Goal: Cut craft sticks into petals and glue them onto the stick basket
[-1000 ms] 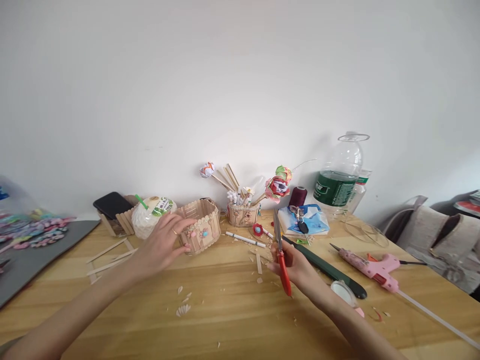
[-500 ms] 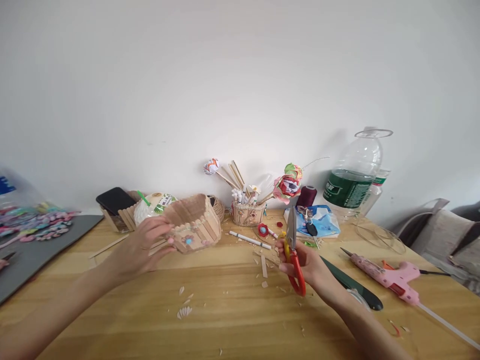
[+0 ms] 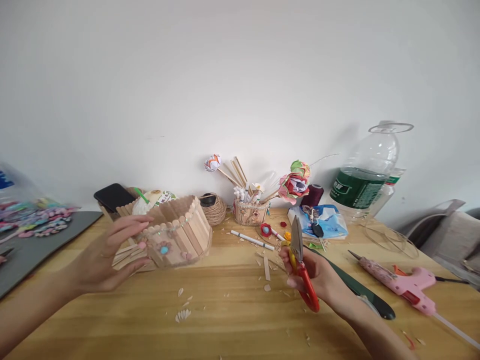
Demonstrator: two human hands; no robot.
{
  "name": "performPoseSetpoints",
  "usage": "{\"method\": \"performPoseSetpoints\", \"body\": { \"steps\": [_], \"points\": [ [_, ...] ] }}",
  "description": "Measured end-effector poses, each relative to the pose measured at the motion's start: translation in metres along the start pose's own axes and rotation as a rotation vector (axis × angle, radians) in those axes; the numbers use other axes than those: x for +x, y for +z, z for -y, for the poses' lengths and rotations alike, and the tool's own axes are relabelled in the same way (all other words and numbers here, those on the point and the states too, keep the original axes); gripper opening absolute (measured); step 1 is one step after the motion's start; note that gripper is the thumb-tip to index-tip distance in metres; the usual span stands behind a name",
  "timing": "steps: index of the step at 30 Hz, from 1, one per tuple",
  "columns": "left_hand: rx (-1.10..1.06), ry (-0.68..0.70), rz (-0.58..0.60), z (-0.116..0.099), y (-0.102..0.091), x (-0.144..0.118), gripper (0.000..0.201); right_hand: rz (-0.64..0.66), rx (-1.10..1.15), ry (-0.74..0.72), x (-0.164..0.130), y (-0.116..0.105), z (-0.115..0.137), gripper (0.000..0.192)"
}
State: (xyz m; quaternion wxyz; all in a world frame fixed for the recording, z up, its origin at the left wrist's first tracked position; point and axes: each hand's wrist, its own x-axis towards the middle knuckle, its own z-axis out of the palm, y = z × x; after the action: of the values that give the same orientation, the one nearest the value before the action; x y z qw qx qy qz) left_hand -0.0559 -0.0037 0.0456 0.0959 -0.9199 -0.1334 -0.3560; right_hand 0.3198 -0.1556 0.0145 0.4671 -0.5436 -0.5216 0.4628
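Head view: your left hand (image 3: 103, 260) grips the tilted popsicle-stick basket (image 3: 176, 232) lifted off the table (image 3: 232, 320); your right hand (image 3: 318, 280), opposite, is closed on red-handled scissors (image 3: 302, 265), blades up; trimming likely needs basket brought close

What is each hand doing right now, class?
Left hand: closed around the stick basket, lifted and tilted.
Right hand: closed on the red-handled scissors, blades pointing up.

Bare table (image 3: 232, 320) between the hands lies open; pen holder (image 3: 249, 212) and twine (image 3: 212, 209) crowd the wall.
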Motion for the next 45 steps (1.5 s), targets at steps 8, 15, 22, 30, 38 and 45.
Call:
{"method": "performPoseSetpoints", "body": {
  "steps": [8, 15, 22, 30, 38, 45],
  "points": [
    [0.082, 0.17, 0.247, 0.016, 0.023, -0.012, 0.06, -0.02, -0.034, 0.025, 0.0, 0.003, 0.008, 0.039],
    [0.14, 0.085, 0.243, 0.029, 0.044, -0.025, 0.042, -0.029, -0.041, 0.039, -0.001, 0.005, 0.012, 0.038],
    [0.12, 0.105, 0.261, 0.022, 0.055, -0.012, 0.035, -0.016, -0.053, 0.051, 0.0, 0.005, 0.009, 0.038],
    [0.089, 0.155, 0.22, -0.014, 0.084, 0.022, 0.031, -0.011, -0.077, 0.016, 0.001, 0.002, 0.001, 0.037],
    [0.104, 0.142, 0.149, -0.021, 0.079, 0.022, 0.047, -0.002, -0.067, 0.002, 0.001, 0.0, -0.003, 0.032],
    [0.127, 0.02, 0.088, 0.016, 0.04, -0.028, 0.05, 0.016, -0.028, 0.008, 0.0, 0.001, -0.002, 0.034]
  ]
}}
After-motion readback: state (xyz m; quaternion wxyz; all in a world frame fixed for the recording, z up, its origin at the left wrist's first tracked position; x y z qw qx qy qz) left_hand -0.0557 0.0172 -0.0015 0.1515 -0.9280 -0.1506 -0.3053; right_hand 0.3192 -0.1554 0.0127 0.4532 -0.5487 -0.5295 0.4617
